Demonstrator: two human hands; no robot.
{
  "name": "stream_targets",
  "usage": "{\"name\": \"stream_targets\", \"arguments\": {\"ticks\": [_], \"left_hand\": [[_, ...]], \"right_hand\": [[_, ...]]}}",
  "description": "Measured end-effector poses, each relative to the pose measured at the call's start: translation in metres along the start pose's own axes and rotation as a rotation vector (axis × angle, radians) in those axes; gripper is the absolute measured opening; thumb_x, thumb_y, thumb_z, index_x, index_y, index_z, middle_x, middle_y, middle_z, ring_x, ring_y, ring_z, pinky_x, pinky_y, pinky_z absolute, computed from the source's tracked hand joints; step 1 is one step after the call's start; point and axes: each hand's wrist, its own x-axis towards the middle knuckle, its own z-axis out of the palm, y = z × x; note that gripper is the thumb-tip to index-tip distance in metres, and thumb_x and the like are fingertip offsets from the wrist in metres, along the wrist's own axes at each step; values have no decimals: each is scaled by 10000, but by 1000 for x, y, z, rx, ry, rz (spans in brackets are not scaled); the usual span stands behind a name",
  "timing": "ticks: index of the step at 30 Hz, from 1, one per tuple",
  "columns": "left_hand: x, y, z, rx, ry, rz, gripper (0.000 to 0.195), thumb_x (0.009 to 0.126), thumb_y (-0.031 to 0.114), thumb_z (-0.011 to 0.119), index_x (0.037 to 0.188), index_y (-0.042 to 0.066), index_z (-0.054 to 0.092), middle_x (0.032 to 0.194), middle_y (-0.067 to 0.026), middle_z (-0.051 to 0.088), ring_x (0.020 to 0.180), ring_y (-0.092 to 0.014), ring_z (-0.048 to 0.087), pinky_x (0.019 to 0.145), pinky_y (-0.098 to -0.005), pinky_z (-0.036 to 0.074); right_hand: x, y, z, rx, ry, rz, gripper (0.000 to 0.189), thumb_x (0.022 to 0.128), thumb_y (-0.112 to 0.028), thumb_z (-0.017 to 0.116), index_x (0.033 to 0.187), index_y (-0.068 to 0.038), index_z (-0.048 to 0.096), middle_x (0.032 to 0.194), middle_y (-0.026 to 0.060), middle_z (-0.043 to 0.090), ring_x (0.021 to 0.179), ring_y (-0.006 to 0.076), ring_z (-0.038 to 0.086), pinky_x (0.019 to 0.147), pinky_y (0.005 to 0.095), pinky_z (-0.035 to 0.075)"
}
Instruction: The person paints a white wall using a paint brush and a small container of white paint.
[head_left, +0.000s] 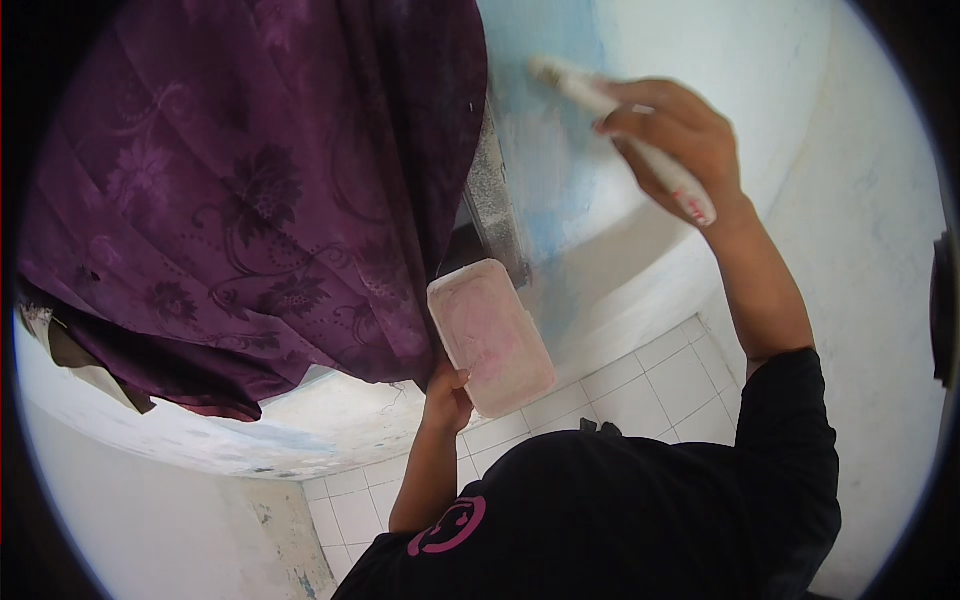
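Note:
My right hand (675, 142) grips a paintbrush (652, 154) with a pale handle bearing red marks. Its blurred bristle end is at a wall (551, 150) streaked with light blue and white paint; whether the bristles touch the wall I cannot tell. Lower down, my left hand (450, 397) holds a shallow rectangular plastic tray (495, 337) by its edge, the thumb over the rim. Pinkish-white paint coats the tray's inside.
A purple patterned curtain (262, 187) hangs at the left, close to the tray and left hand. Beside it runs a rough grey window edge (491, 195). White floor tiles (637, 382) lie below. Peeling paint marks the lower-left wall (277, 525).

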Motion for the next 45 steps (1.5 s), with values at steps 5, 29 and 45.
{"name": "stream_targets", "arguments": {"ticks": [5, 29, 45], "left_hand": [[3, -4, -8, -13, -7, 8, 863, 655, 165, 582, 1432, 3, 242, 1351, -158, 441, 1271, -297, 449, 1073, -428, 369], [5, -1, 0, -60, 20, 0, 831, 657, 159, 568, 1419, 6, 273, 1339, -148, 460, 1261, -303, 462, 1079, -431, 365], [9, -7, -4, -55, -13, 17, 822, 672, 184, 584, 1413, -4, 284, 1326, -155, 472, 1247, -307, 470, 1060, -434, 380]], "right_hand": [[-53, -5, 29, -72, -137, -25, 262, 679, -118, 670, 939, -143, 690, 1176, 99, 631, 1018, 286, 625, 754, 334, 557], [-116, -19, 45, 25, -295, -142, 90, 735, -153, 664, 824, -147, 677, 1138, 68, 645, 1037, 248, 628, 723, 324, 560], [5, 35, -8, -15, -90, -146, 129, 716, -26, 738, 823, -72, 684, 1047, 97, 679, 896, 250, 679, 732, 330, 568]]}}
